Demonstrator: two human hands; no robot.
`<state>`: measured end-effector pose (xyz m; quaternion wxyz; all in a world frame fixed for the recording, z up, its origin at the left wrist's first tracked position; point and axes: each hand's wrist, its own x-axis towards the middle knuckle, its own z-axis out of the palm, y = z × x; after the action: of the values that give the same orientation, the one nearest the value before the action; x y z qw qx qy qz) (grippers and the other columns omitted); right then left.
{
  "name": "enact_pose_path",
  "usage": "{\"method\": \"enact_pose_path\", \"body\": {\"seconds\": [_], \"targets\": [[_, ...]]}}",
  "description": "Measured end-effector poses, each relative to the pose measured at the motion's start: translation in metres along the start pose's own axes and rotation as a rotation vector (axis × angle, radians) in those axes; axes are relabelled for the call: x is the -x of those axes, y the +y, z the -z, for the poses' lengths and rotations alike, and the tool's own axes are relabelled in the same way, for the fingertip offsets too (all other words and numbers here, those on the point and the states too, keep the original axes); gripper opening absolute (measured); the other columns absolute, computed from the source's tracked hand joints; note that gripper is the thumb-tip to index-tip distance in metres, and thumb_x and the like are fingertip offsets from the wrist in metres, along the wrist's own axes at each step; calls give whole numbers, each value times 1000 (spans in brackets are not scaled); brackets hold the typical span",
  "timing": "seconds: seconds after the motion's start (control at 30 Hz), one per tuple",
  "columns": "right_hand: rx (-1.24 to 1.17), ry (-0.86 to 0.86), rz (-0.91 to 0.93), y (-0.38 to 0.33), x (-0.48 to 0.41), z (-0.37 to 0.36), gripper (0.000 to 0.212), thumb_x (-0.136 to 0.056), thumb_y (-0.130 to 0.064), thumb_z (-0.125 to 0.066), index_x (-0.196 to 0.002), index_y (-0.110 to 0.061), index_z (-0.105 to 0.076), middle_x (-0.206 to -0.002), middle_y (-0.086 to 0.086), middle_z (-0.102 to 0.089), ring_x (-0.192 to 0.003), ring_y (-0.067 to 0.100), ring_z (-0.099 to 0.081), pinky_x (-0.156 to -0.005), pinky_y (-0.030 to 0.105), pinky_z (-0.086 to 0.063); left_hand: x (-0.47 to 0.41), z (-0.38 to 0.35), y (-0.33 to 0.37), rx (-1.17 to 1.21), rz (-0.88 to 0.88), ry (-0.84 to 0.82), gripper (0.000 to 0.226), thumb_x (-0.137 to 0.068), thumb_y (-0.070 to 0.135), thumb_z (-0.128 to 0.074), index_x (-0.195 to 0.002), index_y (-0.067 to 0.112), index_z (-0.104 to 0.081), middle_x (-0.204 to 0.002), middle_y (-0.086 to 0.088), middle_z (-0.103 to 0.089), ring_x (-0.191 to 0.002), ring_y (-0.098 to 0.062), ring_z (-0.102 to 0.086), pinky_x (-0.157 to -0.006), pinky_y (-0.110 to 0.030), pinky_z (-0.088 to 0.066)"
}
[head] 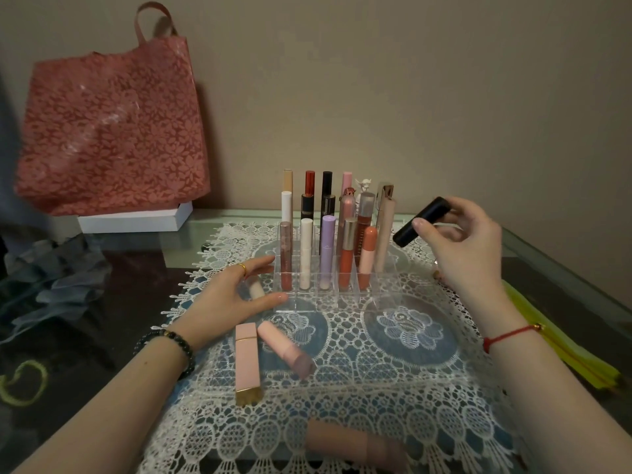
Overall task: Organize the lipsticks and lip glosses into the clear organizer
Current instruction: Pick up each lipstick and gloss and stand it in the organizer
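Observation:
The clear organizer (307,302) stands mid-table on a white lace mat, with several lipsticks and glosses upright in its back rows. My right hand (461,248) holds a black lipstick (421,221) in the air just right of the organizer, tilted. My left hand (232,289) rests against the organizer's left side, thumb and fingers spread on its edge, with a small pale tube (256,288) beneath it. In front lie a square pink lipstick with a gold end (247,362), a round pink lipstick (285,348) and a peach tube (355,444) near the front edge.
A red floral bag (109,131) stands on a white box (133,220) at the back left. Grey-blue fabric (51,282) lies at the left. Yellow strips (561,340) lie along the right glass table edge. A wall is close behind.

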<state>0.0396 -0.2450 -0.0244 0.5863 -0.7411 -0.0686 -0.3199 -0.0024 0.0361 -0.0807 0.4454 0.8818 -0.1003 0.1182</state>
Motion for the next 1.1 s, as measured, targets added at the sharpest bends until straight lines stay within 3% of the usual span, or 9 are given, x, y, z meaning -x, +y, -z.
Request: {"method": "enact_pose_path", "body": {"seconds": [0.1,0.17,0.4,0.53,0.77,1.1], "targets": [[15,-58,46,5,6,-7,41,-74,-11,-72,-105,-27,-51,-89,-14,-58,-69,-10,-60,-57,3,-46,0,0,0,-4,2,4,81,-58,53,-67,-130,29,-43,-118,21,-51,-108,9,-46,-91,-11,-32],[29,-100,61,9,10,-12,41,-75,-10,-71,-105,-29,-49,-86,-18,-56,-71,-15,-58,-55,1,-43,0,0,0,-12,-1,7,80,-57,54,-67,-130,30,-43,-115,23,-52,-104,14,-46,-87,-6,-31],[146,-178,92,19,14,-17,38,-76,-18,-71,-101,-37,-50,-86,-20,-57,-75,-6,-59,-59,9,-47,1,0,2,-22,-2,15,83,-55,57,-65,-130,29,-44,-113,22,-52,-103,13,-46,-91,-13,-32],[168,-214,121,22,16,-18,36,-76,-18,-71,-101,-35,-51,-83,-20,-56,-77,-14,-55,-55,3,-45,0,0,2,-22,-5,18,81,-55,54,-66,-129,29,-45,-113,22,-52,-99,17,-46,-84,-4,-31],[222,-243,123,28,17,-19,35,-76,-19,-70,-99,-36,-50,-81,-12,-59,-70,-5,-56,-56,0,-41,0,0,2,-25,-14,20,83,-54,56,-65,-129,28,-44,-110,23,-52,-97,22,-43,-76,3,-33],[233,-264,136,31,17,-21,29,-77,-19,-70,-96,-33,-53,-81,-12,-60,-69,-2,-57,-57,1,-41,0,0,1,-16,-5,15,82,-55,55,-65,-130,30,-43,-110,25,-51,-99,19,-44,-79,-3,-32]]}}
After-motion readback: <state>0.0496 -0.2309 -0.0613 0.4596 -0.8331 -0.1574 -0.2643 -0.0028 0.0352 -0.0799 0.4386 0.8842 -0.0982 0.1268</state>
